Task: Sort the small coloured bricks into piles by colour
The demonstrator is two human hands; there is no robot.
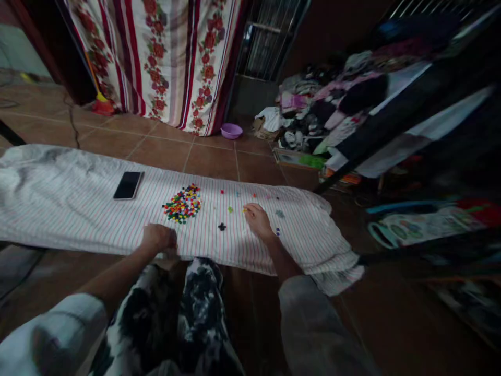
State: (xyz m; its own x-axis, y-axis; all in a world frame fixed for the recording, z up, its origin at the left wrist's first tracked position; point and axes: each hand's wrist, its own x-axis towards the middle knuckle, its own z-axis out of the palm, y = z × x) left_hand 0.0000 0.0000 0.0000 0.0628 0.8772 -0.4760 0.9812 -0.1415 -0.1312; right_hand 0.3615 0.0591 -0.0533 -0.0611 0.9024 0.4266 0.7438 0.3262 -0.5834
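My right hand point(257, 220) is over the striped cloth, its thumb and fingertips pinched on a small yellow bead point(245, 210). Just left of it lie a few light-green beads point(230, 209) and a black cross-shaped cluster of beads point(222, 226). Grey beads point(279, 213) and dark blue beads point(277, 231) sit to its right. My left hand point(157, 238) rests at the cloth's near edge, below a pile of mixed coloured beads point(183, 204). Its fingers are in shadow and turned down, so what they do is hidden.
The striped cloth point(90, 219) covers a long, low surface across my knees. A phone point(128, 185) lies on it at left. Single beads form a row along the far side. Beyond are a flowered curtain point(168, 62), a purple basin point(231, 131) and heaped clothes point(324, 99).
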